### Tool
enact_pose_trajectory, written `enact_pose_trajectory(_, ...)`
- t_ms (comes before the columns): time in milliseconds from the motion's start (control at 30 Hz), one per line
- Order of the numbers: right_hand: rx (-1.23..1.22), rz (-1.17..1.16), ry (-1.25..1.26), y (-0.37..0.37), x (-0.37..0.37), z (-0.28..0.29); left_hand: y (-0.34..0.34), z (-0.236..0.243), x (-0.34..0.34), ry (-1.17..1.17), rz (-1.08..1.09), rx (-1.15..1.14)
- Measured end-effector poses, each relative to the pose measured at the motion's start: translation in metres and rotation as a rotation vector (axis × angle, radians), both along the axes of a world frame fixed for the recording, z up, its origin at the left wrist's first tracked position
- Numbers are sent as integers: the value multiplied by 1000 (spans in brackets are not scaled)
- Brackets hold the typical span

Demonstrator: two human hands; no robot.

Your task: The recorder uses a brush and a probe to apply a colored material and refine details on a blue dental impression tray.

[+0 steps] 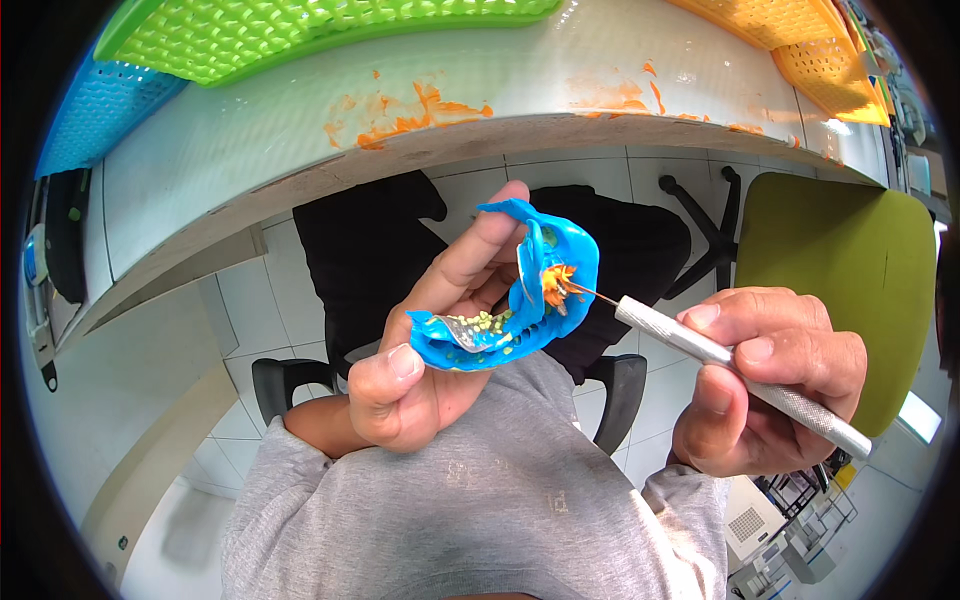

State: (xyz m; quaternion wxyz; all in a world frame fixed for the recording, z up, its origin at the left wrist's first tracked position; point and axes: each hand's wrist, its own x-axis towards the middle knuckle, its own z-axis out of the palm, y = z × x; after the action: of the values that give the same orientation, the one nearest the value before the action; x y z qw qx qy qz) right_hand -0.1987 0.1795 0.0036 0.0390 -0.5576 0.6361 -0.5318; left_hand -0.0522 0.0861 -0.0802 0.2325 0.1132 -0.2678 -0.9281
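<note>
My left hand (425,390) grips a blue dental impression (575,255) between thumb and fingers, holding it up above my lap. The piece is curved like a horseshoe, with ragged thin edges. Yellow-green crumbs lie along its lower channel, and an orange, spiky mass (560,285) sits in its right part. Closed around a needle-tipped tool (700,350) with a knurled silver handle is my right hand (770,375). The tool's thin tip reaches to the orange mass; whether it digs in cannot be made out.
Ahead runs a white bench (250,130) smeared with orange material. On it stand a green basket (300,40), a blue basket (115,105) and orange-yellow baskets (815,65). An olive-green chair (835,290) is at right, beside a black chair base (715,230).
</note>
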Motion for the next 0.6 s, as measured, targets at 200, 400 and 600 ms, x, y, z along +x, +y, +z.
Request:
enact_pose_trajectory(200,-9,-24,38,0,-1,-3,1,0,0,1,18,10)
enact_pose_trajectory(400,11,5,69,3,-2,3,0,3,-1,1,-6,22)
enact_pose_trajectory(600,32,80,92,4,-5,5,1,0,0,8,6,8)
